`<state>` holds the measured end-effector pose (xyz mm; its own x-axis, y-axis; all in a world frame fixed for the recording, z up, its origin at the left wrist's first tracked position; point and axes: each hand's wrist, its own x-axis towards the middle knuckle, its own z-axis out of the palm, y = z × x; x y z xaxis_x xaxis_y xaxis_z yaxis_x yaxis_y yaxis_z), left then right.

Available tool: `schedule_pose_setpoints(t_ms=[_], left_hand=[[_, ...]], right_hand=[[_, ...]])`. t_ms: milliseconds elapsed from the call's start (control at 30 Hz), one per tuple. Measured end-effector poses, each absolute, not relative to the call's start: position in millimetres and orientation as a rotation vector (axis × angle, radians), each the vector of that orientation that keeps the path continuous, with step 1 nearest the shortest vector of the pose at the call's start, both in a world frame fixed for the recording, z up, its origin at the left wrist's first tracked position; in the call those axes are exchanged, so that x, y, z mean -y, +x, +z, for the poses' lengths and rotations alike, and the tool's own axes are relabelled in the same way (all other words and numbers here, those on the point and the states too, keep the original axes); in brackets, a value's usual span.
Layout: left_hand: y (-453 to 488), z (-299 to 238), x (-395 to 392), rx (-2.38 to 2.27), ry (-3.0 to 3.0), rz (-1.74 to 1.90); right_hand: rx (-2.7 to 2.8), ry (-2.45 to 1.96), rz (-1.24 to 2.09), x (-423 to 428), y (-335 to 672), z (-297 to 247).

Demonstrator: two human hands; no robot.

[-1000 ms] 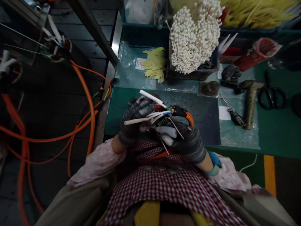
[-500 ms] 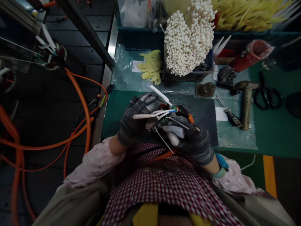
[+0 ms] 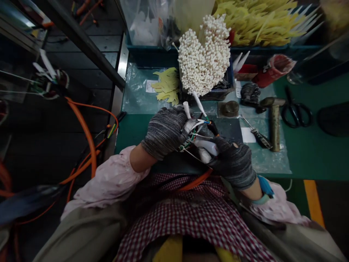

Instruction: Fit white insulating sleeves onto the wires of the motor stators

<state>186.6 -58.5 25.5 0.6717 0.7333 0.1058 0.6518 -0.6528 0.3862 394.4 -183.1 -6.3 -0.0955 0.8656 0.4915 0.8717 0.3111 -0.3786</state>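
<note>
My left hand (image 3: 170, 131), in a grey knitted glove with whitened fingertips, is closed around white-sleeved wires (image 3: 195, 125); one sleeve end (image 3: 186, 109) sticks up beyond its fingers. My right hand (image 3: 233, 160), gloved alike, is closed around a whitish translucent plastic piece (image 3: 208, 147), whose far end it hides. Between the hands lie green and white wires and a thin white cord (image 3: 192, 154). A white sleeve (image 3: 200, 105) points up from the wires, near the black end (image 3: 212, 128) of an orange lead. Whatever the wires come from is mostly hidden.
Behind the hands stands a box of white-tipped sticks (image 3: 205, 54), beside yellow strips (image 3: 167, 85). To the right lie a screwdriver (image 3: 261, 138), a hammer (image 3: 275, 123) and black scissors (image 3: 296, 112). Orange cables (image 3: 85, 127) hang at left, below a dark metal post (image 3: 81, 40). A blurred bluish shape (image 3: 24, 203) shows lower left.
My left hand has shifted right and turned, closing over the white-sleeved wires that stuck out leftward before. My right hand keeps hold of the plastic piece. A blurred bluish shape has appeared lower left.
</note>
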Motion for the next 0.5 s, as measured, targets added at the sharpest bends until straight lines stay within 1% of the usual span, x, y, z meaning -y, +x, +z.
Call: schedule_pose_setpoints(t_ms=[100, 200, 367, 500], left_hand=[[201.8, 43.3, 54.8, -1.247, 2.52, 0.116], [214.7, 55.8, 48.8, -1.283, 2.496, -0.009], [230.8, 66.7, 38.0, -1.298, 2.475, -0.134], [240.1, 67.4, 33.1, -1.335, 2.447, -0.168]], right_hand=[[1.918, -1.584, -0.129, 180.5, 397.5, -10.1], [1.895, -1.657, -0.209, 174.6, 400.3, -16.9], [1.834, -1.8, 0.059, 166.6, 399.5, -25.6], [1.748, -1.795, 0.144, 170.9, 398.1, -25.2]])
